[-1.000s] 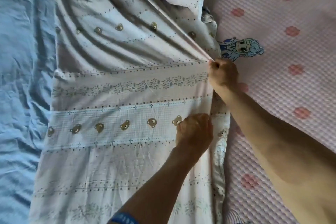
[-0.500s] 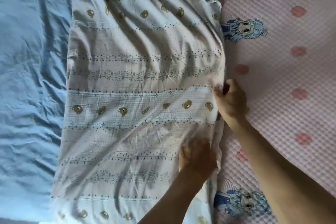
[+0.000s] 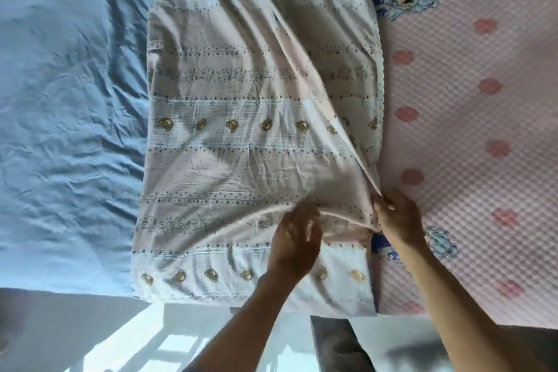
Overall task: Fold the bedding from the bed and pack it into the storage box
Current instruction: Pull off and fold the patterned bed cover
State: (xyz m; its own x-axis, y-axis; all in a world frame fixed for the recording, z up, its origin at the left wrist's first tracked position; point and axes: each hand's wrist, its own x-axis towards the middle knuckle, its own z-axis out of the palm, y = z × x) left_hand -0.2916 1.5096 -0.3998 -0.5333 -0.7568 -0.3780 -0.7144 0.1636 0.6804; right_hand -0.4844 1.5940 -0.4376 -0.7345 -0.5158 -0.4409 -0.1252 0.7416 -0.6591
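Observation:
A white sheet with bear and flower bands lies folded lengthwise down the middle of the bed. My right hand pinches the sheet's right edge near the bed's front, and a taut ridge of cloth runs up from it. My left hand lies on the sheet just left of it, fingers spread and blurred, pressing the cloth flat. No storage box shows in the head view.
A blue bed sheet covers the left of the bed. A pink quilted blanket with red spots and cartoon figures lies on the right. The bed's front edge and a pale floor show below, with a dark object.
Both hands slid down the sheet's right edge toward the bed's front edge. The view tilted, so the front edge and floor now show. My right hand has gathered a fresh ridge of cloth.

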